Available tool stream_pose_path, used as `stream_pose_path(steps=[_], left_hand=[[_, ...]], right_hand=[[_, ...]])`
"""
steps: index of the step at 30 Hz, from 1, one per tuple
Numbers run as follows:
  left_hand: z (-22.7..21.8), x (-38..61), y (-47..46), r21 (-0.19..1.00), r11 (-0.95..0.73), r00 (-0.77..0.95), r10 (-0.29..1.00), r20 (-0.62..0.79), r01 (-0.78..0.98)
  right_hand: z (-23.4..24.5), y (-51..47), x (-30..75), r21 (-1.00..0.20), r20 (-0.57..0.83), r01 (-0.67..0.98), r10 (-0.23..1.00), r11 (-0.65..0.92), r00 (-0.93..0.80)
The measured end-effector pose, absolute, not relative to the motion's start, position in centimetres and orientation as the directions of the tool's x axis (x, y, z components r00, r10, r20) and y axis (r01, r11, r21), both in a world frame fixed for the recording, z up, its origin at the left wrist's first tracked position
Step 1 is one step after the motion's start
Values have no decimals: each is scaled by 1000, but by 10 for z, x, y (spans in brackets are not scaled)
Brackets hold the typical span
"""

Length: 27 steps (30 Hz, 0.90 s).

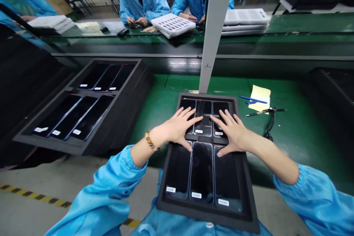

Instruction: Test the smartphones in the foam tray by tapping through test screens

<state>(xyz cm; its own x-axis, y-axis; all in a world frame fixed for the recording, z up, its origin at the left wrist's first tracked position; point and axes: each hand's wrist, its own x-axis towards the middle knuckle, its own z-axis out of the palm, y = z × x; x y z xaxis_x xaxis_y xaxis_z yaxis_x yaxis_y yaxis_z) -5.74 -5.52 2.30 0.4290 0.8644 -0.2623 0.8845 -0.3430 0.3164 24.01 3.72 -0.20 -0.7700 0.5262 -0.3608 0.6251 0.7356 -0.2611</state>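
A black foam tray (251, 202) lies in front of me, its near end over my lap and its far end on the green bench. Two rows of dark phone screens fill it, among them a near middle screen (201, 173), each with a small white label. My left hand (179, 127) rests with fingers spread over the far left screens. On the far right screens lies my right hand (231, 131), fingers spread too. Both thumbs reach toward the near row. A beaded bracelet (150, 141) circles my left wrist.
To the left, stacked black trays (121, 118) hold more phone screens. A yellow notepad (258, 94), blue pens (256, 99) and a black cable (270, 123) lie at right. A grey post (211, 44) rises behind my tray. Co-workers in blue sit opposite near white trays (174, 24).
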Motion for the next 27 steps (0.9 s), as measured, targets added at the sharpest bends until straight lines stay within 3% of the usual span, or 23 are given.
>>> stream_pose_path(steps=[3, 8, 27], left_hand=[[18, -81, -61, 316, -348, 409, 900, -152, 883], [8, -103, -61, 339, -348, 414, 899, -144, 874], [8, -107, -59, 328, -268, 371, 877, -307, 906]], right_hand=[[-9, 46, 266, -276, -266, 590, 530, 759, -805], [-13, 58, 286, -292, -160, 561, 539, 775, -827], [-19, 50, 285, -312, -221, 564, 519, 764, -826]])
